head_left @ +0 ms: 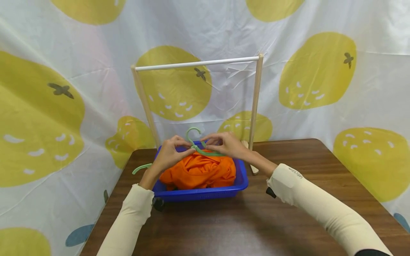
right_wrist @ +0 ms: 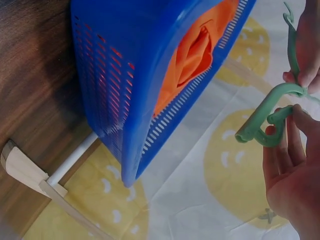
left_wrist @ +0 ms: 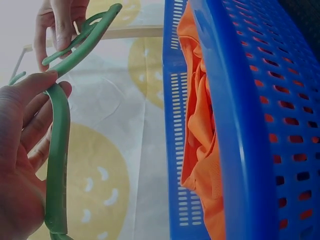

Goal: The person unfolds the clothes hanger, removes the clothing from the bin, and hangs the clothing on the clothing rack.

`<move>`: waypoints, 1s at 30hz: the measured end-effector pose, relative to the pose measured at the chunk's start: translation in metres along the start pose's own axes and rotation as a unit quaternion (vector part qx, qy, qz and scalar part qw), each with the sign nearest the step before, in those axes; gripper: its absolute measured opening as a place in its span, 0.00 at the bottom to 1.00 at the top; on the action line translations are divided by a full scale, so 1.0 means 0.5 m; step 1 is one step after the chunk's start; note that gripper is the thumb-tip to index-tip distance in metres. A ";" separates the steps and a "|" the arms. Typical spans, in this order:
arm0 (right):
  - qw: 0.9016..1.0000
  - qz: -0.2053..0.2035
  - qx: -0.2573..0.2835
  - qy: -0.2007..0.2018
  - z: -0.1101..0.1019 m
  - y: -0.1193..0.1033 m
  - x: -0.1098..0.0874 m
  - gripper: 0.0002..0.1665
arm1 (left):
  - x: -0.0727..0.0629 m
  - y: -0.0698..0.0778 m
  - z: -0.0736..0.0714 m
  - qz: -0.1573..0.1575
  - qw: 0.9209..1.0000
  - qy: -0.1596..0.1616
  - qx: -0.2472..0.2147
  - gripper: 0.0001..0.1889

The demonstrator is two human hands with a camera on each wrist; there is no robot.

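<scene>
A light green clothes hanger [head_left: 209,153] is held up over the blue basket, its hook pointing upward. My left hand [head_left: 169,156] pinches it near the middle, just below the hook, thumb and fingers on either side. One hanger arm runs past the left palm, and its tip shows beyond the wrist. With thumb and fingertips my right hand [right_wrist: 295,170] pinches a thin curled piece of the hanger beside the other arm. Below both hands, bunched orange cloth [head_left: 200,172] fills the blue basket [head_left: 198,193].
Behind the basket stands a rack with wooden posts [head_left: 255,103] and a white rod [head_left: 198,64]. Its wooden foot [head_left: 254,169] rests right of the basket. The brown table [head_left: 288,199] meets a white curtain [head_left: 224,32] printed with yellow fruit.
</scene>
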State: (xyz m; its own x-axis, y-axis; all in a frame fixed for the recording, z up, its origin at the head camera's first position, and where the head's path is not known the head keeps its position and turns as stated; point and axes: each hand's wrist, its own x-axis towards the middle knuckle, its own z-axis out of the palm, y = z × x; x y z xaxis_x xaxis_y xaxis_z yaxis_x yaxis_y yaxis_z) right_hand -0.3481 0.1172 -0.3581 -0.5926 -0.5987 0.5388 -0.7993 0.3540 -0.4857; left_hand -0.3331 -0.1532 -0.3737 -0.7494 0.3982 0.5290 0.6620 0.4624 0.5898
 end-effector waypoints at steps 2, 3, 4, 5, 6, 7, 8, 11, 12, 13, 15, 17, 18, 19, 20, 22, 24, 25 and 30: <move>1.000 0.005 0.007 0.002 -0.005 -0.003 0.002 0.16 | -0.001 0.002 -0.002 0.003 1.000 0.005 -0.003 0.08; 1.000 0.007 0.012 0.003 -0.009 -0.005 0.002 0.16 | -0.002 0.004 -0.003 0.004 1.000 0.008 -0.005 0.08; 1.000 0.007 0.018 0.003 -0.012 -0.006 0.004 0.16 | -0.003 0.005 -0.005 0.006 1.000 0.011 -0.007 0.08; 1.000 0.009 0.028 0.004 -0.015 -0.006 0.004 0.17 | -0.003 0.006 -0.006 0.007 1.000 0.013 -0.009 0.08; 0.999 0.008 0.036 0.005 -0.018 -0.007 0.005 0.17 | -0.004 0.007 -0.007 0.007 1.000 0.015 -0.010 0.08; 0.999 0.008 0.043 0.008 -0.021 -0.006 0.005 0.17 | -0.004 0.008 -0.007 0.007 1.000 0.016 -0.010 0.08; 0.999 0.007 0.050 0.010 -0.025 -0.006 0.004 0.17 | -0.004 0.008 -0.007 0.007 1.000 0.016 -0.009 0.08; 0.997 0.004 0.067 0.022 -0.036 -0.005 0.000 0.17 | -0.003 0.007 -0.007 0.007 1.000 0.015 -0.004 0.08; 0.997 0.003 0.068 0.026 -0.040 -0.005 -0.001 0.17 | -0.003 0.007 -0.007 0.008 1.000 0.014 -0.004 0.08; 0.997 0.004 0.069 0.030 -0.043 -0.003 -0.002 0.17 | -0.003 0.007 -0.007 0.008 1.000 0.014 -0.003 0.08; 0.997 0.007 0.070 0.036 -0.051 -0.002 -0.005 0.17 | -0.002 0.006 -0.007 0.009 1.000 0.015 -0.002 0.08; 0.997 0.010 0.068 0.044 -0.059 -0.001 -0.006 0.17 | -0.002 0.003 -0.008 0.009 1.000 0.017 -0.007 0.08; 0.997 0.015 0.066 0.048 -0.062 0.000 -0.006 0.16 | -0.002 0.002 -0.009 0.010 1.000 0.017 -0.009 0.08; 0.996 0.021 0.064 0.053 -0.065 0.000 -0.007 0.16 | -0.003 0.000 -0.010 0.011 1.000 0.019 -0.009 0.08; 0.996 0.027 0.061 0.057 -0.068 0.000 -0.009 0.17 | -0.004 -0.002 -0.010 0.012 1.000 0.019 -0.010 0.08; 0.996 0.035 0.056 0.067 -0.074 0.003 -0.013 0.17 | -0.006 -0.006 -0.012 0.014 1.000 0.020 -0.014 0.08; 0.995 0.043 0.052 0.075 -0.080 0.007 -0.018 0.18 | -0.009 -0.008 -0.012 0.016 1.000 0.021 -0.014 0.08; 0.995 0.043 0.047 0.079 -0.084 0.010 -0.021 0.18 | -0.009 -0.009 -0.013 0.017 1.000 0.022 -0.015 0.08; 0.994 0.041 0.038 0.090 -0.100 0.021 -0.038 0.19 | -0.012 -0.010 -0.012 0.015 0.999 0.025 -0.019 0.08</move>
State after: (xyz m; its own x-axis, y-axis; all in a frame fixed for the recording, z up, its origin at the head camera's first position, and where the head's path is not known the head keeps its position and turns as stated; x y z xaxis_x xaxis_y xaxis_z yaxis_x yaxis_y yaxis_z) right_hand -0.3502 0.1680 -0.3391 -0.6699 -0.4290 0.6059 -0.7410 0.3369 -0.5808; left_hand -0.3316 -0.1627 -0.3759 -0.7281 0.3719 0.5759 0.6852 0.4194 0.5955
